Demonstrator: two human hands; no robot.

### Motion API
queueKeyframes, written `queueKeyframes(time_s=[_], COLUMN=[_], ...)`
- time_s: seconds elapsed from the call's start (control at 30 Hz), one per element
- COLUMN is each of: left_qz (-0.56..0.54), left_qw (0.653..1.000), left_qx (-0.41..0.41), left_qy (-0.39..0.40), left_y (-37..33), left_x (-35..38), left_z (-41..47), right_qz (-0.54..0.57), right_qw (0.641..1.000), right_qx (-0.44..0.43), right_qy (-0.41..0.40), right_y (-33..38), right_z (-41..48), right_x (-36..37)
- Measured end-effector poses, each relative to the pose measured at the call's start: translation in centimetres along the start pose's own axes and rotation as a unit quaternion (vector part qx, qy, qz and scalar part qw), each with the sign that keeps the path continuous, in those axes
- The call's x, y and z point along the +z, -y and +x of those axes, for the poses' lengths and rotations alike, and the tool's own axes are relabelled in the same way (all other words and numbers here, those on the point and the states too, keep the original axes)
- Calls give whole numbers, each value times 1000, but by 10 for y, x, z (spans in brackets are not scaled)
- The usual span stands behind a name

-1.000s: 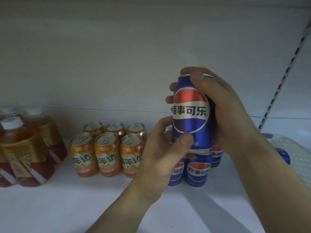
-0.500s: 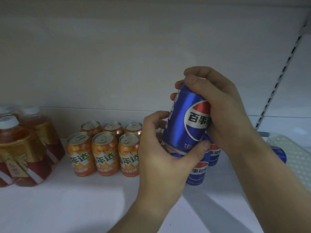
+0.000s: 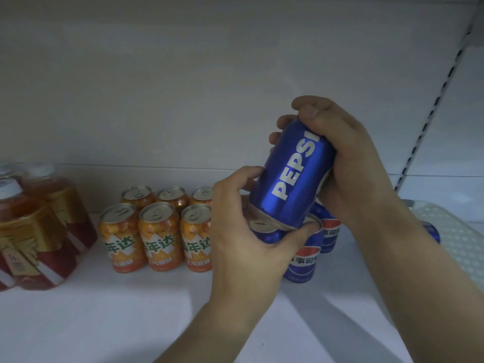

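- The blue can [image 3: 293, 176] has been turned around its own axis: the round logo that faced the camera one second ago is now away to the right, and the white word PEPSI faces the camera.
- The can stood upright before; now it leans, top to the upper right.
- The thumb of the left hand [image 3: 243, 244] has moved from the can's front to its bottom rim.

A blue can [image 3: 293, 176] is lettered in white; orange cans [image 3: 159, 237] are marked green and white; the shelf [image 3: 131, 315] is white.
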State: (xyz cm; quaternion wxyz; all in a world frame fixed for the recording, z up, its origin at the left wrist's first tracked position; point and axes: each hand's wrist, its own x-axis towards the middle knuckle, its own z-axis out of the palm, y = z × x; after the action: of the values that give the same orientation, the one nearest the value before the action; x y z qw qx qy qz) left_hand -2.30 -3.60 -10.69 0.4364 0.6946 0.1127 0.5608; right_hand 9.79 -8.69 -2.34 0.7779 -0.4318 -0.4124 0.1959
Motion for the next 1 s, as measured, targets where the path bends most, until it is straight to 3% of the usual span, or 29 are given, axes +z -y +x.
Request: queueKeyframes(time_s=[0.13,0.23,0.33,0.4,0.5,0.7,0.8,0.87,1.0], left_qz=[-101,-231,-271,-224,-67,80,-41,-145,-196], left_qw=[993,956,935,954,994,995,998,981,966], left_qx=[-54,-151,-185,-154,-59,65,-26,-95,-124], left_qy=[36,100,136,126,66,-17,26,83,114], left_y=[-4,-9,-10,-10,-8,3,-3,-5,-2], left_x=[-1,-2,0,3,5,2,-1,-3,-4], left_z=[3,8,7,4,-3,-2,0,1,2], right_qz=[-2,26,23,20,44,-46,-33,-22,-21], right_qw=[1000,999,1000,1000,999,997,997,996,996], right_qx=[-3,14,11,1,18,61,68,81,87], right_qy=[12,19,4,-4,-2,-6,-2,17,24], right_y=[1,3,5,6,5,-2,-2,1,1], right_z=[0,-1,-1,-1,-2,-4,-3,-3,-1], right_x=[-2,-4,-8,-10,-9,0,2,2,-2])
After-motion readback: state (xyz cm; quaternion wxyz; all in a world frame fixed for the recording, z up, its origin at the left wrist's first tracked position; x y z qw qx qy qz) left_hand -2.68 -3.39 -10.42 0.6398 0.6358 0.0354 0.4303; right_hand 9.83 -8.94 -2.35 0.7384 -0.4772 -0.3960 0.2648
